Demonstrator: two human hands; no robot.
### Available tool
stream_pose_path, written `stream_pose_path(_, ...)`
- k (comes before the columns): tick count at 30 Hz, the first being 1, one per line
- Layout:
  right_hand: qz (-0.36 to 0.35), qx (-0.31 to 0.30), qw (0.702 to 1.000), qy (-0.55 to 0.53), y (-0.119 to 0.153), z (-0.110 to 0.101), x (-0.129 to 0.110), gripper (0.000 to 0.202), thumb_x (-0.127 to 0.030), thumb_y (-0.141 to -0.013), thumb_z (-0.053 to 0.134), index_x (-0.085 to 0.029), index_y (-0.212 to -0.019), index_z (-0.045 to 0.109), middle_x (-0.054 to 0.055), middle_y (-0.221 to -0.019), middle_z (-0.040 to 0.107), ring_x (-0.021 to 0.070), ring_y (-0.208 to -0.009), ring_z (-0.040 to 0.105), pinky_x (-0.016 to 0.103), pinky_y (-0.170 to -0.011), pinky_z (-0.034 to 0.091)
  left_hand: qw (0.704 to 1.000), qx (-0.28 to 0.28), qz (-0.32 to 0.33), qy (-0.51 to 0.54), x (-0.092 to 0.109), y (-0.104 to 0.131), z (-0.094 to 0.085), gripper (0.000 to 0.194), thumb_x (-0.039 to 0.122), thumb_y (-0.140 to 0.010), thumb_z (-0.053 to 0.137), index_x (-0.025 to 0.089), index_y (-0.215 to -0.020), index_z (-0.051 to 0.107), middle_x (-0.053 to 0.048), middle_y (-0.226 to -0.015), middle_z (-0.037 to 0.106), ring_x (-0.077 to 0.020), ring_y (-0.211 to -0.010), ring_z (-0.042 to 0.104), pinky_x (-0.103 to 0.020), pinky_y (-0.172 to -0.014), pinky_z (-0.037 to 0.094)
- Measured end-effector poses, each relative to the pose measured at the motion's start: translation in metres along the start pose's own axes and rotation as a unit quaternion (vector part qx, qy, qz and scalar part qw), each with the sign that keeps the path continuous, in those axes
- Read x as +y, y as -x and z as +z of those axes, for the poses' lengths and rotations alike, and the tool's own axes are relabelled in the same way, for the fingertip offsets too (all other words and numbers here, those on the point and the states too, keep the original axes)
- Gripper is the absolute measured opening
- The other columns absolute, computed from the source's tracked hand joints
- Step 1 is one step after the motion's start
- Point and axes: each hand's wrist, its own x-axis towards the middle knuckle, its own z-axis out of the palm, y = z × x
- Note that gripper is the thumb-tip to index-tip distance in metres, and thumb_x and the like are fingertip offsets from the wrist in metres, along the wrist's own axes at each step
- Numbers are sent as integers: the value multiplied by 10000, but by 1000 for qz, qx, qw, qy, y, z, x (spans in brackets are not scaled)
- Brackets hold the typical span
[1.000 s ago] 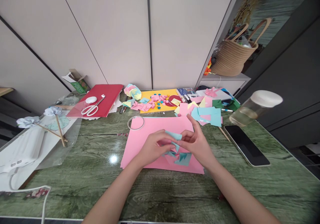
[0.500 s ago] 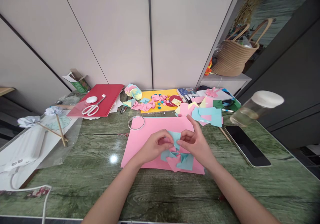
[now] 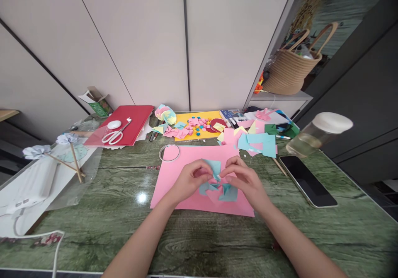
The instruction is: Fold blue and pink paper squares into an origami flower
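Note:
A light blue folded paper piece (image 3: 213,166) is pinched between the thumb and fingers of my left hand (image 3: 190,180). It stands at the upper side of a group of folded blue and pink paper pieces (image 3: 229,192), which overlap like a pinwheel. My right hand (image 3: 246,177) reaches in from the other side, its thumb and index finger curved and slightly apart at the middle of the group. Something tiny and white shows by its index fingertip. Beneath both hands lies a pink sheet (image 3: 174,187), with a white ring (image 3: 169,153) on its far left corner.
White scissors (image 3: 113,137) rest on a red folder (image 3: 130,118) at left. Paper squares (image 3: 258,141), a phone (image 3: 306,180) and a lidded bottle (image 3: 317,133) are at right. Small beads (image 3: 199,124) lie on yellow paper behind. Stemmed paper flowers (image 3: 66,138) lie far left.
My right hand's raised index finger has come down towards the paper pieces. The group has shifted slightly left and away. A small white scrap now lies on the table beyond my right hand.

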Motion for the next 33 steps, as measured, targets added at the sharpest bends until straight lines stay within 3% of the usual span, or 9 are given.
stream_pose_path(23,-60,34,984,163,3,7,4,283,-60,-759,440,-237,-795,657,21,-843,458,141,-790,500,286,-697,405,1000,-1,10,-19,-1,2,2,13,153,-735,571,153,-725,580,-20,-731,566,-124,-698,518,-232,-639,405)
stream_pose_path(33,-159,68,939,297,7,9,6,304,-52,-764,433,-239,-846,658,34,-829,510,163,-805,510,340,-734,362,1000,-5,23,-1,0,3,1,26,173,-717,590,153,-726,577,-19,-719,556,-132,-685,522,-240,-626,400)
